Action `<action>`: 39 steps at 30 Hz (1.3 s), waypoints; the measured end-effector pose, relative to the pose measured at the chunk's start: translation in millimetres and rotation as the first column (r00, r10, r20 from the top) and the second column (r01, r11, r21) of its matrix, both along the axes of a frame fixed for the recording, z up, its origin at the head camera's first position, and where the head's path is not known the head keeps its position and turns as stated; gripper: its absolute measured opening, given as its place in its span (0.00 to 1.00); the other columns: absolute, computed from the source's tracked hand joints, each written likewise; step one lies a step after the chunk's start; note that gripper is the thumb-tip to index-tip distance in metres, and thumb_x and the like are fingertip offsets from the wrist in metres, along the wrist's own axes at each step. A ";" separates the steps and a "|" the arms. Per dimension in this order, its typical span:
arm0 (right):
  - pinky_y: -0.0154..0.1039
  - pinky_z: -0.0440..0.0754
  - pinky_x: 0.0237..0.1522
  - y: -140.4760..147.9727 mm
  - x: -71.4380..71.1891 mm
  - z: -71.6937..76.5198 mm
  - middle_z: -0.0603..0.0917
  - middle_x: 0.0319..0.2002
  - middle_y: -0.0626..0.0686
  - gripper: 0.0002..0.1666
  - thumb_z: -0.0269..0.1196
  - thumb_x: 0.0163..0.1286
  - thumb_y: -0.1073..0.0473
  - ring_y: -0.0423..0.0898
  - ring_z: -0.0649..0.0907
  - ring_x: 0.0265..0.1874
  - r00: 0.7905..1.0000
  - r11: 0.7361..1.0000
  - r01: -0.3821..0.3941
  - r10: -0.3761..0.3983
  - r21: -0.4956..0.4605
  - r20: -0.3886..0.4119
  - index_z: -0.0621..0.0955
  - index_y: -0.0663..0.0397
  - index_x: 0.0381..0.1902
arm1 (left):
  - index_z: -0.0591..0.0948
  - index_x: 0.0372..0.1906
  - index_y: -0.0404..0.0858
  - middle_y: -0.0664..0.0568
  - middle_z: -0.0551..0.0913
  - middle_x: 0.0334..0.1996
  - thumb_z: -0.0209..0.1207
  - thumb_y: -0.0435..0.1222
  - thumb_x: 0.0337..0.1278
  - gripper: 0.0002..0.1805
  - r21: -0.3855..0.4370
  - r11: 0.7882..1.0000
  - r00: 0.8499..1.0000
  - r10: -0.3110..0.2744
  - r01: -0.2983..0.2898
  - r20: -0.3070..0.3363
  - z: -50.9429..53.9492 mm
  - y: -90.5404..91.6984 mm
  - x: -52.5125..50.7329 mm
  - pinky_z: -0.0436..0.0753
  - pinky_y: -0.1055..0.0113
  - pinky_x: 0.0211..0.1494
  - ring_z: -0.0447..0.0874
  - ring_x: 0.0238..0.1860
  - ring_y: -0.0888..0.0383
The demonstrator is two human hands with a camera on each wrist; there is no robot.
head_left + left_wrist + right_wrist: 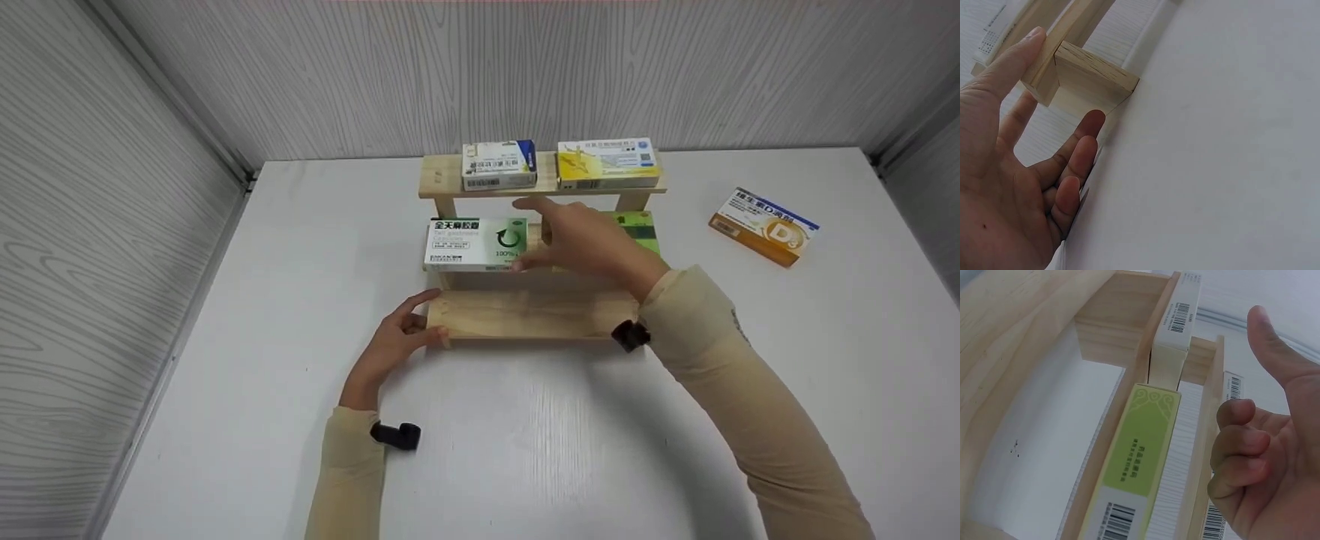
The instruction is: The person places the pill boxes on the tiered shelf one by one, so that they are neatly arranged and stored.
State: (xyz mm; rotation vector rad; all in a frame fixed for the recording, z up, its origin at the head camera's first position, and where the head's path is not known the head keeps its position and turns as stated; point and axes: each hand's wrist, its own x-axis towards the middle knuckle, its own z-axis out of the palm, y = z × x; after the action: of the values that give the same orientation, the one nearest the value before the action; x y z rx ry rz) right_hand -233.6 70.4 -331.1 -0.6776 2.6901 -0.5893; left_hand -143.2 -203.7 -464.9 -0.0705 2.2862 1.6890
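A three-step wooden display rack [532,315] stands on the white table. My left hand [390,337] grips the left end of its lowest step, thumb on the front edge and index finger behind; the other fingers [1081,157] are bent, off the wood. Over the middle step hovers my right hand [600,244], thumb and index spread apart, the other fingers [1241,444] curled around nothing. A white-and-green capsule box [469,244] sits on that step at the left. Beside it, the green medicine box [641,225] is partly hidden behind the right hand.
On the top step rest a white-and-blue box [495,165] and a white-and-yellow box [607,165]. To the right, a white-and-orange vitamin D box [765,225] lies angled on the table [487,450]. A grey wood-grain wall [562,75] rises behind the rack.
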 end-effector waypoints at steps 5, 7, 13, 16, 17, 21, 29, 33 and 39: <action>0.41 0.69 0.36 13.4 3.8 4.9 0.76 0.36 0.51 0.48 0.70 0.56 0.40 0.47 0.73 0.33 0.999 0.994 0.013 -0.010 -0.110 0.032 0.64 0.38 0.72 | 0.68 0.70 0.50 0.39 0.79 0.46 0.66 0.38 0.57 0.35 0.001 1.000 1.000 0.004 -0.004 0.004 2.3 1.0 0.6 0.72 0.65 0.46 0.76 0.39 0.57; 0.41 0.70 0.37 20.1 3.5 5.5 0.76 0.37 0.52 0.46 0.70 0.58 0.42 0.47 0.73 0.34 1.000 0.989 0.007 -0.003 -0.144 0.028 0.64 0.39 0.71 | 0.68 0.70 0.50 0.39 0.79 0.45 0.66 0.38 0.57 0.35 0.000 1.000 1.000 0.001 -0.001 0.000 2.2 1.0 0.7 0.72 0.65 0.46 0.76 0.39 0.58; 0.41 0.71 0.40 47.3 -1.5 4.4 0.76 0.40 0.54 0.41 0.69 0.62 0.50 0.47 0.73 0.35 0.999 0.968 -0.041 0.037 -0.247 -0.021 0.66 0.44 0.70 | 0.68 0.70 0.51 0.41 0.79 0.45 0.66 0.39 0.56 0.36 -0.015 1.000 1.000 -0.001 0.001 0.002 2.3 0.3 1.2 0.71 0.65 0.46 0.74 0.39 0.57; 0.40 0.71 0.42 63.6 -3.7 4.3 0.75 0.42 0.54 0.39 0.67 0.64 0.50 0.47 0.73 0.38 1.000 0.962 -0.029 0.025 -0.270 -0.017 0.66 0.42 0.71 | 0.68 0.70 0.51 0.40 0.79 0.45 0.66 0.40 0.56 0.36 -0.010 1.000 1.000 -0.003 0.003 0.005 2.5 0.1 1.1 0.71 0.65 0.47 0.74 0.41 0.56; 0.40 0.71 0.42 69.6 -4.4 4.5 0.75 0.43 0.55 0.39 0.67 0.64 0.50 0.47 0.74 0.39 1.000 0.962 -0.023 0.019 -0.273 -0.019 0.65 0.42 0.71 | 0.68 0.70 0.51 0.40 0.79 0.46 0.66 0.39 0.56 0.36 -0.010 1.000 1.000 -0.005 0.005 0.004 2.3 0.2 1.0 0.71 0.65 0.47 0.75 0.41 0.56; 0.37 0.70 0.46 96.0 -6.5 8.2 0.75 0.47 0.55 0.37 0.65 0.66 0.52 0.46 0.74 0.44 0.999 0.954 0.036 -0.040 -0.299 -0.007 0.65 0.44 0.71 | 0.67 0.70 0.51 0.39 0.80 0.46 0.66 0.40 0.56 0.36 -0.015 1.000 1.000 -0.007 0.007 0.002 2.4 1.0 0.3 0.72 0.65 0.47 0.75 0.41 0.56; 0.31 0.66 0.50 153.8 -13.0 10.7 0.72 0.59 0.57 0.38 0.64 0.67 0.53 0.39 0.71 0.52 0.988 0.922 0.136 -0.155 -0.361 -0.024 0.64 0.44 0.72 | 0.67 0.70 0.51 0.39 0.80 0.46 0.66 0.41 0.56 0.36 -0.021 1.000 1.000 -0.010 0.010 -0.001 1.4 0.0 0.1 0.71 0.65 0.47 0.75 0.40 0.57; 0.28 0.64 0.52 181.2 -17.8 6.3 0.71 0.61 0.58 0.37 0.63 0.68 0.53 0.35 0.71 0.53 0.973 0.910 0.182 -0.221 -0.373 -0.065 0.64 0.43 0.72 | 0.67 0.70 0.51 0.39 0.81 0.46 0.66 0.41 0.56 0.36 -0.040 0.999 1.000 -0.016 0.016 -0.005 3.1 1.1 0.2 0.71 0.65 0.46 0.75 0.40 0.57; 0.43 0.61 0.63 224.3 -28.3 -13.7 0.66 0.67 0.60 0.38 0.59 0.70 0.46 0.51 0.66 0.64 0.941 0.884 0.311 -0.339 -0.348 -0.020 0.60 0.40 0.74 | 0.66 0.71 0.50 0.39 0.81 0.47 0.66 0.40 0.57 0.37 -0.033 0.999 1.000 -0.012 0.012 -0.005 -3.4 0.5 -2.6 0.72 0.65 0.47 0.76 0.40 0.57</action>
State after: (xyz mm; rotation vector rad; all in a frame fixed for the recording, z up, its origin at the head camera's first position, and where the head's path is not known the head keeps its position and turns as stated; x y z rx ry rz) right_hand -261.9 294.8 -344.8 -0.3276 2.8264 -1.1586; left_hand -145.9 -203.2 -468.3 -0.0599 2.3135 1.6478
